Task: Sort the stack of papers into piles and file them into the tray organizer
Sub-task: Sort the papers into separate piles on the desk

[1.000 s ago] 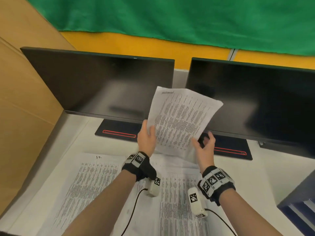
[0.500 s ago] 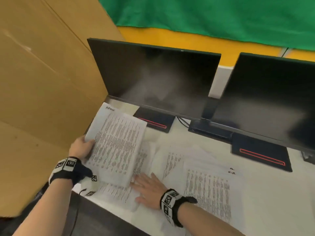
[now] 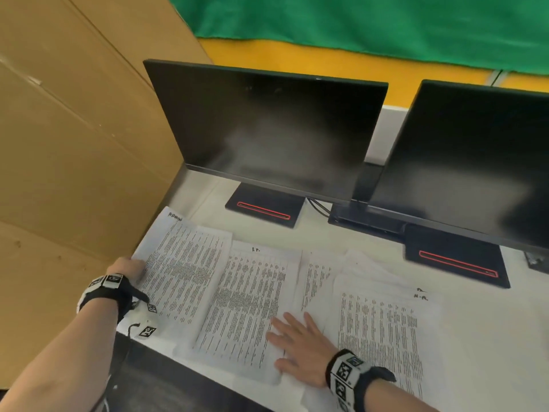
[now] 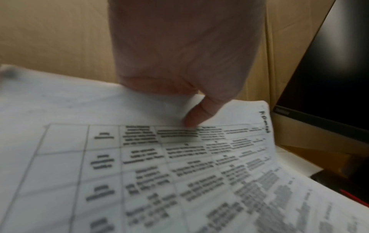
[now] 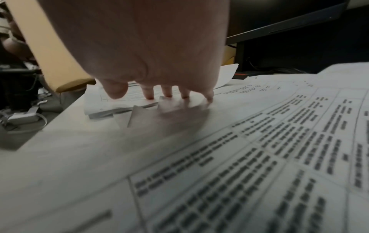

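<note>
Several piles of printed sheets lie side by side on the white desk [image 3: 490,337]. My left hand [image 3: 127,269] pinches the left edge of the leftmost sheet [image 3: 184,263], marked by hand at its top corner. In the left wrist view the thumb [image 4: 195,116] lies on top of this sheet [image 4: 179,165], and the other fingers are hidden under it. My right hand [image 3: 297,346] lies flat, fingers spread, on the right edge of the middle pile [image 3: 246,298]; its fingertips [image 5: 169,94] press on paper. Further right lie a third pile [image 3: 318,278] and a right pile [image 3: 383,328]. No tray organizer is in view.
Two dark monitors [image 3: 267,129] [image 3: 475,162] stand behind the papers on black bases [image 3: 264,208] with red stripes. A brown cardboard wall [image 3: 74,144] closes off the left side. The desk's front edge [image 3: 208,379] runs just below the piles.
A second ago both hands held the sheet up before the monitors. The right hand let go and settled flat on the desk papers. The left hand carried the sheet left and down onto the leftmost pile.
</note>
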